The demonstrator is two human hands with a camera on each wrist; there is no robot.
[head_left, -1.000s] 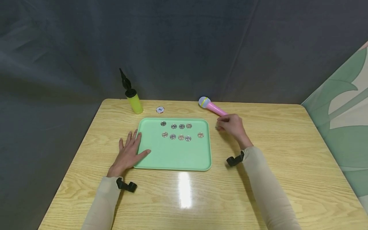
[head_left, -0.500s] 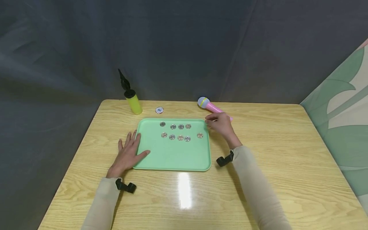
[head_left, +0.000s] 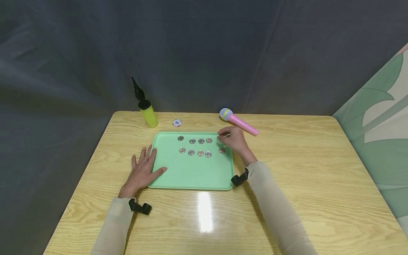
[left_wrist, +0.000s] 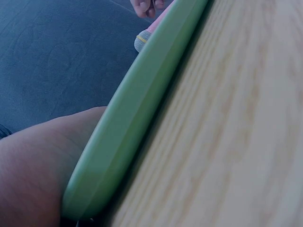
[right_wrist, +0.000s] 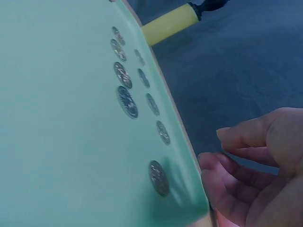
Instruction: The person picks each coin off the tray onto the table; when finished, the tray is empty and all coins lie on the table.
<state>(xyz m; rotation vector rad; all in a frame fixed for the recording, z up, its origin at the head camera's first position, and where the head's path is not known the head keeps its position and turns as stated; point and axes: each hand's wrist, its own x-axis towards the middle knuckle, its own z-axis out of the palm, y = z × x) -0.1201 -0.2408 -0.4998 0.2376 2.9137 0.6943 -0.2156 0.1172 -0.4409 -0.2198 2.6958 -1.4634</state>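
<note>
A light green tray (head_left: 188, 177) lies on the wooden table with several shiny coins (head_left: 200, 153) in two rough rows across its far half. My left hand (head_left: 142, 171) rests spread over the tray's left rim, thumb reaching onto its floor. My right hand (head_left: 234, 139) hovers over the tray's far right corner, thumb and fingertips drawn together in a pinch. The coin it took from the table is hidden among these fingers. Just below that hand lies a single coin (right_wrist: 158, 178), apart from the others and in its shadow.
Behind the tray, a pink toy microphone (head_left: 243, 125) lies at the right and a poker chip (head_left: 177, 123) at the left. A yellow-green hand pump (head_left: 149, 115) with a black nozzle stands at the back left. A dark curtain (head_left: 197, 56) hangs behind the table.
My right hand has picked a coin off the table right of the tray and moved left over the tray's corner, uncovering the microphone's handle. My left hand has stayed put.
</note>
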